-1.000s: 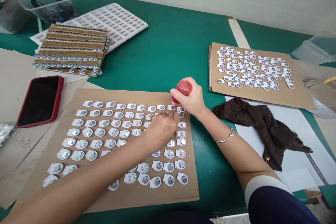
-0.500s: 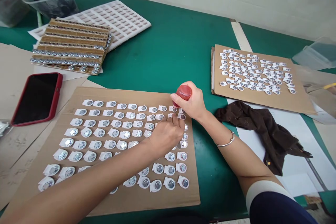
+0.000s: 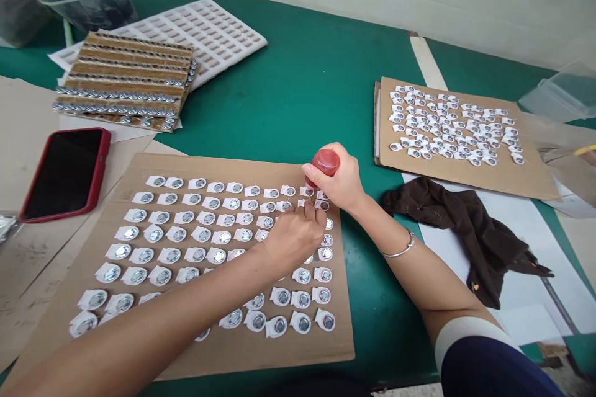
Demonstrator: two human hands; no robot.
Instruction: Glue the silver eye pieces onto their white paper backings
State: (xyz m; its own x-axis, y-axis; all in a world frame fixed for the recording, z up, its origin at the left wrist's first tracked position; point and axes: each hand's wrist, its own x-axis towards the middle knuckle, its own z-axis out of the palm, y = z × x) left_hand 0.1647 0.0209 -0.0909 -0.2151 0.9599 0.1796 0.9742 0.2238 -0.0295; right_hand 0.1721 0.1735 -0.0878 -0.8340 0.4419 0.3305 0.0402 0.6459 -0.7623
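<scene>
My right hand (image 3: 342, 183) is wrapped round a red bottle-like thing (image 3: 326, 162), its rounded end facing up and its lower part hidden by my fingers. It is over the far right corner of a cardboard sheet (image 3: 342, 335). My left hand (image 3: 295, 236) is closed just below, fingertips pinched together near a thin tip; what they hold, if anything, is hidden. Rows of small white tabbed pieces with round silvery metal centres (image 3: 301, 324) lie on the cardboard. My left forearm covers some of them.
A second cardboard sheet (image 3: 535, 161) with similar pieces lies at right, by a dark brown cloth (image 3: 465, 229). A red-cased phone (image 3: 65, 173), ridged cardboard with metal parts (image 3: 125, 84), a white slotted sheet (image 3: 218, 37) and a clear plastic box (image 3: 88, 0) are at left.
Both hands stay almost in the same place at the cardboard's far right corner. The view has shifted very slightly.
</scene>
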